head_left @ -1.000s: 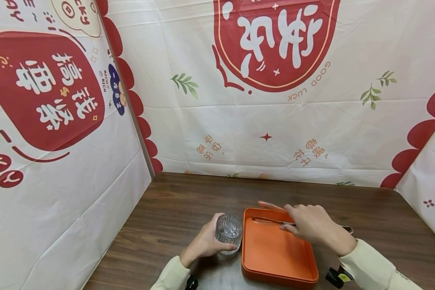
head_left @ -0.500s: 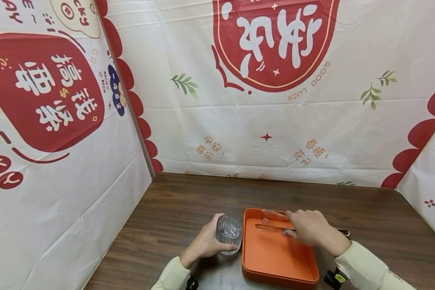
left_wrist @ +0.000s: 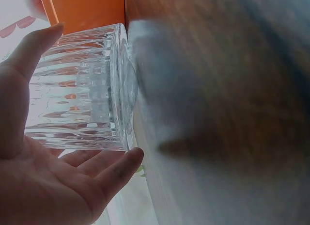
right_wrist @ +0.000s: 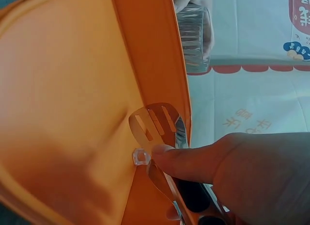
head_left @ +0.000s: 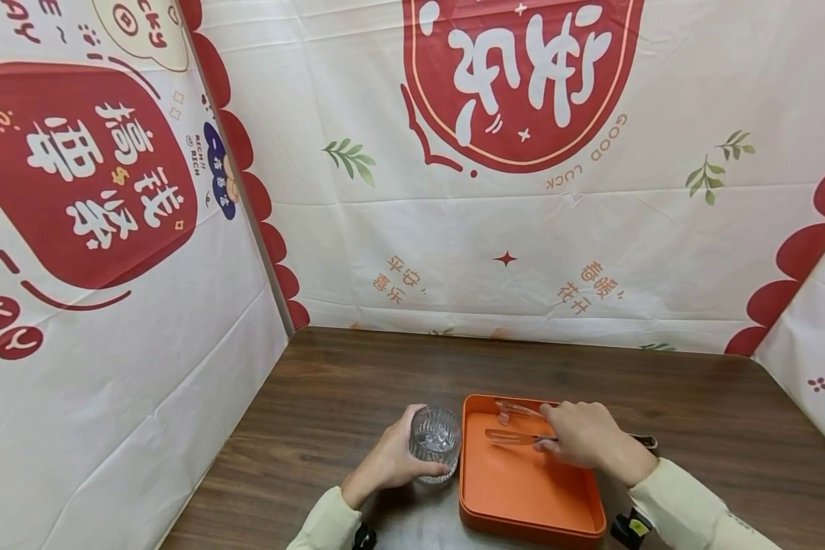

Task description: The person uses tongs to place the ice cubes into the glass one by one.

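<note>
My left hand (head_left: 392,458) grips a clear ribbed glass tumbler (head_left: 435,443), its thumb and fingers round the sides. The tumbler is beside the left wall of an orange tray (head_left: 522,493). In my right hand (head_left: 587,434) is a pair of metal tongs (head_left: 545,438) with slotted ends, reaching into the tray's far part with its two arms spread. A small clear cube (right_wrist: 141,157), like an ice cube, lies in the tray near the far wall, close to the tongs' ends in the right wrist view. My right thumb (right_wrist: 189,162) presses along the tongs; the other fingers are mostly hidden.
Everything stands on a dark wooden table (head_left: 337,382). A printed cloth wall (head_left: 412,229) rises behind its far edge, and another cloth wall (head_left: 199,367) stands at the left. The tongs' rear end (head_left: 646,441) sticks out beyond the tray's right side.
The tongs have come lower and nearer me, and their far arm, earlier over the tray's far rim, is now inside the tray. The left hand and tumbler have stayed put.
</note>
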A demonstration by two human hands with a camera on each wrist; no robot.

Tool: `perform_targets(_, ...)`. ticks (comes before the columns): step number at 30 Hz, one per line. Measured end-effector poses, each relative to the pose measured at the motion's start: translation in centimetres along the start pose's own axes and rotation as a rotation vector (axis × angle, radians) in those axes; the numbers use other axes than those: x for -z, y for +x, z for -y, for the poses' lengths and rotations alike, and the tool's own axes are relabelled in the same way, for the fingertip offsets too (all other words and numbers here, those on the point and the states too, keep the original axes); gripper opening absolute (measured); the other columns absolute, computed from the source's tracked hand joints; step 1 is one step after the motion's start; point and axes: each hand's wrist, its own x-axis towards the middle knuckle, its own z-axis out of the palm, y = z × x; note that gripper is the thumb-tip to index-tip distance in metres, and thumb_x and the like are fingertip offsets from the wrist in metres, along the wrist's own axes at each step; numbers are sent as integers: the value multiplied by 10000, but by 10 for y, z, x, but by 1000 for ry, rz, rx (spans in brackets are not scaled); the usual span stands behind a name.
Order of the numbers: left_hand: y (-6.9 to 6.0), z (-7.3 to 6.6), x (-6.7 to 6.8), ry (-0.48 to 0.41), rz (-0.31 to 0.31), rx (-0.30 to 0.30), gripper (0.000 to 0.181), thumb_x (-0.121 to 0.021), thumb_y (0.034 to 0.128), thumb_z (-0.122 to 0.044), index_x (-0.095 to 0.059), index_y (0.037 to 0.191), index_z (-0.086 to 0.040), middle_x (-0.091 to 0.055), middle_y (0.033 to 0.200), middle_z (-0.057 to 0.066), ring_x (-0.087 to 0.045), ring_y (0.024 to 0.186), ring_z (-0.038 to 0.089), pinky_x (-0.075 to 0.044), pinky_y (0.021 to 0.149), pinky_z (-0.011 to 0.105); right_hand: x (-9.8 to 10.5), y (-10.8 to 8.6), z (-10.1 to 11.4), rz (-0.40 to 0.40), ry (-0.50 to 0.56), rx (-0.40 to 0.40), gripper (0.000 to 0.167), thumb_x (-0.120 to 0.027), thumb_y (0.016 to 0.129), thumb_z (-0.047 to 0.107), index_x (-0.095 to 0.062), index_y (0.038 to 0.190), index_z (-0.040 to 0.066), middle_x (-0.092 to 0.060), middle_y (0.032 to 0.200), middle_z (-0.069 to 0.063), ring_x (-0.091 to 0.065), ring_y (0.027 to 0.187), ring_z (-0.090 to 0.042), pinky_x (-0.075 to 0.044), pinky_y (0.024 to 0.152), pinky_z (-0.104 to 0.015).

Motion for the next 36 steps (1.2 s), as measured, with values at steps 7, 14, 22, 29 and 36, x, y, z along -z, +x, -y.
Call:
perform_targets(7,-1,1,0,-3,6,11,915,-922,647,-413,-421,1374,-175,-634,1179,45,-617,1012,190,-503,863,365,-2,3,1,6,3,2,432,-755,825,479,-639,980,94,-602,716,3,-581,600,-208,-475,515,-427)
perform_targets(14,0,2,0,10,2,8,931,-921,643,-425,-415,1380,-168,-627,1192,48,-612,1019,191,-502,867,370,-2,4,0,18,13,-6,426,-754,826,479,-639,986,100,-611,737,3,-582,609,-208,-472,517,-432)
perform_targets(22,0,2,-1,11,5,9,928,-919,646,-431,-417,1382,-174,-629,1195,43,-613,1025,188,-500,876,361,-5,4,-1,25,14,-7,390,-732,854,462,-636,979,106,-604,745,-1,-581,618,-207,-472,526,-430)
perform_targets(29,0,2,-1,6,-1,-2,917,-928,641,-405,-427,1367,-156,-633,1183,46,-617,1019,199,-498,873,370,-8,3,-1,13,12,-7,324,-732,866,418,-617,918,119,-560,701,11,-548,593,-186,-456,513,-411)
perform_targets(36,1,2,0,5,-5,-4,919,-929,641,-395,-425,1368,-147,-634,1178,48,-619,1020,205,-498,874,366,-11,3,-1,-29,-5,6,274,-755,854,375,-628,899,136,-557,676,15,-513,555,-152,-437,483,-378)
